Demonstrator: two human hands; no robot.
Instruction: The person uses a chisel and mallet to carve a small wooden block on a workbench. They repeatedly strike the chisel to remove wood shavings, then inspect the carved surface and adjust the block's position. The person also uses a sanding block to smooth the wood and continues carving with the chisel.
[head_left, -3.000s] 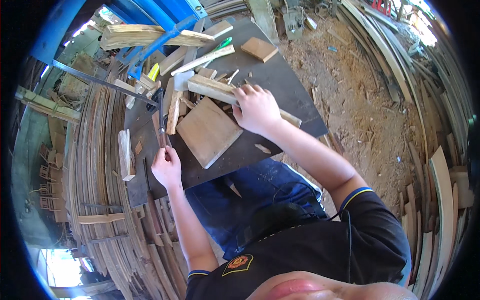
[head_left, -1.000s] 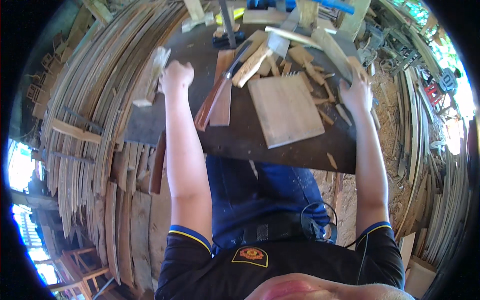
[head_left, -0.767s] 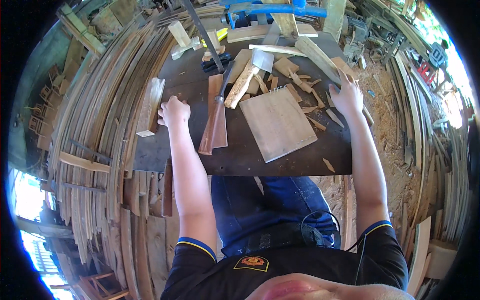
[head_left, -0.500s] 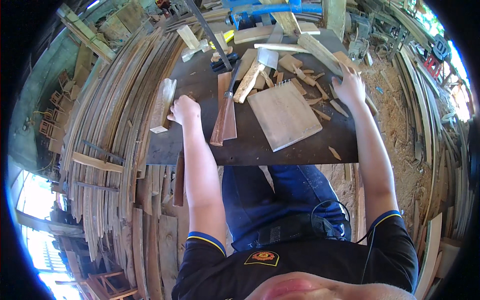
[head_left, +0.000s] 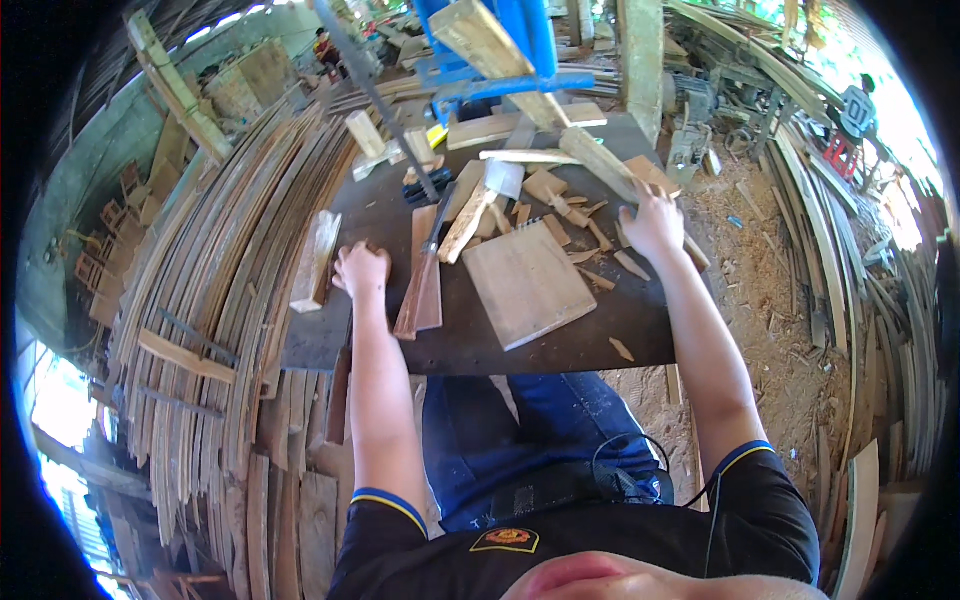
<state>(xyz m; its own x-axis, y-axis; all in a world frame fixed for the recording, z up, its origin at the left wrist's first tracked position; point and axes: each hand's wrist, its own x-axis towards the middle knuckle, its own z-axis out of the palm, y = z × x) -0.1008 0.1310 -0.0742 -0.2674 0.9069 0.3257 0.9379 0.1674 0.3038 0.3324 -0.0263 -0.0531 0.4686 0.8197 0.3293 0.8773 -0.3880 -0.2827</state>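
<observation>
My left hand (head_left: 361, 268) is on the dark tabletop (head_left: 490, 352), fingers apart and holding nothing, beside a short pale block (head_left: 315, 262). Near it lie a long metal tool with a wooden handle (head_left: 412, 300) and a reddish board (head_left: 425, 228). On the right, my right hand (head_left: 657, 222) has its fingers curled over a long wooden piece (head_left: 598, 158). Between my hands are a square board (head_left: 530, 285), a cleaver-like blade (head_left: 503, 178) with a rough wooden handle and several offcuts (head_left: 553, 198).
Behind the table are a blue metal machine (head_left: 500, 85) and a leaning metal bar (head_left: 390, 120). Stacked planks (head_left: 220, 280) crowd the left, more planks (head_left: 890, 370) the right. A person (head_left: 857, 108) is near a red chair at the back right; another (head_left: 326, 55) is at the back left.
Since three seconds ago, my left hand has let go of the handled tool and moved left. My right hand has shifted right with the wooden piece. The view has turned and tilted.
</observation>
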